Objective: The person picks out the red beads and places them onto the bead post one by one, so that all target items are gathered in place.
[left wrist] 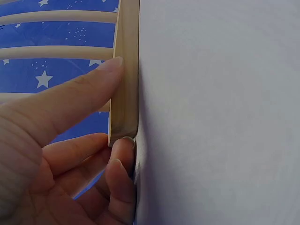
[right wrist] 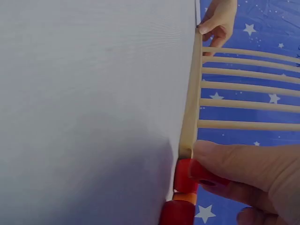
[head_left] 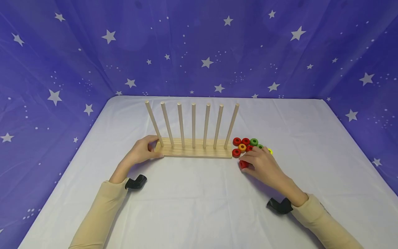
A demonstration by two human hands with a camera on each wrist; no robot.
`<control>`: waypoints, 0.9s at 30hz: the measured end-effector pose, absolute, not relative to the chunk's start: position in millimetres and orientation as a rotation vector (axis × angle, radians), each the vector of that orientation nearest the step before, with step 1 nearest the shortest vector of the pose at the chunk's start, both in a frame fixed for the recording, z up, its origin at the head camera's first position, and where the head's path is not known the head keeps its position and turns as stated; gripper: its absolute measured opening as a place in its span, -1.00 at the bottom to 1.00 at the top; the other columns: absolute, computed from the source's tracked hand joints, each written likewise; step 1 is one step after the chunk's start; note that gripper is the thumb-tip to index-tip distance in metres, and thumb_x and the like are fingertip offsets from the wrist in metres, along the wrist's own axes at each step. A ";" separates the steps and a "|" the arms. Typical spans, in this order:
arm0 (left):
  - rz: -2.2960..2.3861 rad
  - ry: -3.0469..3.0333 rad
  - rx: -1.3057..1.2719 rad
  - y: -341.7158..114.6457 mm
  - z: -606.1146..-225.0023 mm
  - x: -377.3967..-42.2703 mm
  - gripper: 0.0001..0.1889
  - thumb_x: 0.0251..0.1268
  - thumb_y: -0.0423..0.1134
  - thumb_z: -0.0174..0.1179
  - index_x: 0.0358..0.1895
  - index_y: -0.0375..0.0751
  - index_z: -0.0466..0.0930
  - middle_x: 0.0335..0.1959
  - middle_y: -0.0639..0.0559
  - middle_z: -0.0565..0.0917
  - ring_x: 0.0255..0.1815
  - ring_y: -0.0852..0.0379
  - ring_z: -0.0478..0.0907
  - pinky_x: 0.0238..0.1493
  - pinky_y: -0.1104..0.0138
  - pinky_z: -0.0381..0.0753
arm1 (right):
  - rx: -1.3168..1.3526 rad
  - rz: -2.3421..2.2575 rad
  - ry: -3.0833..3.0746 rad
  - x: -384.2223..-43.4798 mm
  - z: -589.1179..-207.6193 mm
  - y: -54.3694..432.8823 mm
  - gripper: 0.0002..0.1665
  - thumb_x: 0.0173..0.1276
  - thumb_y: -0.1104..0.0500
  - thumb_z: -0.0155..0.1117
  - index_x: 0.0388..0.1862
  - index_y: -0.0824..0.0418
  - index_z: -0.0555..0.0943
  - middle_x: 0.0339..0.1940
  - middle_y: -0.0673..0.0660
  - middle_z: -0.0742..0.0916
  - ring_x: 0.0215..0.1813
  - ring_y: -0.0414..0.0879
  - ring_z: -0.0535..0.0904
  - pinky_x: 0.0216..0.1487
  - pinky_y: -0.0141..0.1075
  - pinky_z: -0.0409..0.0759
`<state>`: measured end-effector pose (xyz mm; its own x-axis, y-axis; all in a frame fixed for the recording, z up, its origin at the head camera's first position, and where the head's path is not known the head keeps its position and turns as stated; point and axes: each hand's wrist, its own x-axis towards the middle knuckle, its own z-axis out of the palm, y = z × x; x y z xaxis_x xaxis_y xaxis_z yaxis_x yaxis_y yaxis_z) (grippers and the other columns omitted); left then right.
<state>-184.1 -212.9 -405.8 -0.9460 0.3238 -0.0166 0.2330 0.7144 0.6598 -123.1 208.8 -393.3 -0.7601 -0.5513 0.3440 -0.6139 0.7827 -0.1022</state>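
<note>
A pale wooden peg stand (head_left: 192,152) with several upright rods stands on the white table. My left hand (head_left: 143,150) grips its left end, the thumb along the front edge and the fingers bent behind the corner, as the left wrist view shows. Right of the stand, my right hand (head_left: 262,165) pinches a red ring (right wrist: 208,176) between thumb and fingers. That ring is tilted, its hole partly visible. Beyond and under this hand lies a group of loose rings: red (head_left: 237,141), orange (head_left: 242,148), green (head_left: 254,141) and yellow (head_left: 270,151). Some are hidden by the fingers.
The white tablecloth (head_left: 192,200) spreads around the stand. A purple star-printed curtain (head_left: 192,45) hangs behind and at both sides. Black wrist mounts (head_left: 280,206) sit at the sleeve cuffs. No ring sits on any of the rods.
</note>
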 end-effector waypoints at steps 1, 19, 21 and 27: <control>1.043 2.787 0.455 -212.9 -405.8 -184.1 -0.28 -0.05 -0.23 0.43 0.25 -0.35 0.37 -0.23 -0.20 0.51 -0.52 0.19 0.39 -0.54 0.44 0.37 | 0.886 0.312 -2.666 -123.4 -392.5 208.3 -0.62 -0.24 0.19 0.61 -0.33 0.15 0.73 -0.33 0.03 0.77 -0.23 -0.08 0.48 -0.28 -0.31 0.15; 1.025 2.798 0.464 -212.9 -404.2 -184.4 -0.30 -0.05 -0.25 0.43 0.23 -0.31 0.40 -0.16 -0.21 0.52 -0.48 0.16 0.40 -0.46 0.43 0.37 | 0.757 0.752 -2.230 -130.4 -370.3 198.2 -0.54 -0.23 0.31 0.56 -0.23 0.35 0.70 -0.38 0.25 0.77 -0.42 -0.12 0.31 -0.32 -0.38 0.18; 1.025 2.800 0.467 -213.1 -404.6 -184.4 -0.30 -0.05 -0.25 0.43 0.24 -0.31 0.40 -0.12 -0.22 0.52 -0.48 0.17 0.40 -0.45 0.43 0.37 | 0.750 0.788 -2.209 -131.8 -366.5 196.1 -0.55 -0.21 0.30 0.56 -0.22 0.35 0.70 -0.36 0.25 0.77 -0.42 -0.12 0.33 -0.33 -0.41 0.22; 1.039 2.796 0.458 -213.7 -405.2 -184.1 -0.30 -0.05 -0.24 0.43 0.24 -0.32 0.39 0.00 -0.25 0.52 -0.46 0.17 0.42 -0.43 0.43 0.39 | 0.767 0.832 -2.110 -138.3 -356.4 188.6 -0.58 -0.06 0.16 0.54 -0.20 0.31 0.71 -0.32 0.24 0.73 -0.32 -0.01 0.40 -0.30 -0.49 0.28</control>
<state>-184.1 -213.7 -405.2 -0.9465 0.3226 -0.0103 0.2377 0.7180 0.6542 -138.3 188.6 -356.4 -0.5557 -0.2530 0.7920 -0.7254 0.6130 -0.3131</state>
